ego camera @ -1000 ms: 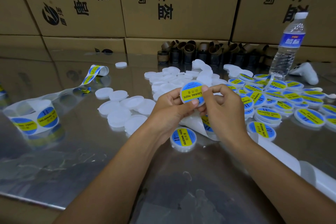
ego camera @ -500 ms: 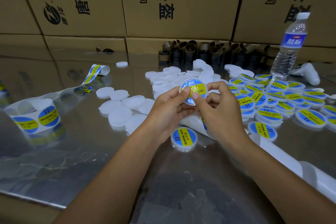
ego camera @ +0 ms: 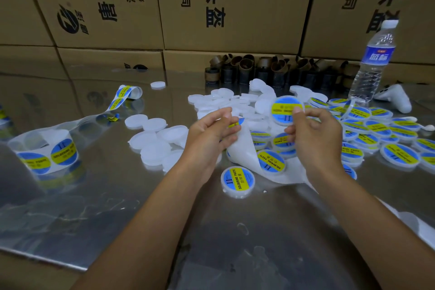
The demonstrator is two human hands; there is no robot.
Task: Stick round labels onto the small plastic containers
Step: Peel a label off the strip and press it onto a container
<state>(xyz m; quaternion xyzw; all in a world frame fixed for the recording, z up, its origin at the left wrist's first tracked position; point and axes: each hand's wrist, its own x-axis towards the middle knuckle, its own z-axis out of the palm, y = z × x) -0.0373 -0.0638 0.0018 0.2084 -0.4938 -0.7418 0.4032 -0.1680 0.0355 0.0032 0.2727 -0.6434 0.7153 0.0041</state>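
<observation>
Brightness: dim, even indoor light with a cool cast.
Glare: the steel tabletop (ego camera: 98, 207) mirrors the cardboard boxes (ego camera: 235, 7) at far left and carries pale, smeary sheen near.
Shadows: soft and dark beneath the forearms, near centre.
Blur: the container (ego camera: 286, 110) held in the right hand (ego camera: 315, 134) is smeared by motion, its print unreadable.
Distortion: wide-angle bending makes the box edges lean outward at left and right.

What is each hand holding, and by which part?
Right hand pinches the labelled container by its right edge, thumb on the label. Left hand pinches the top end of the label backing strip.
</observation>
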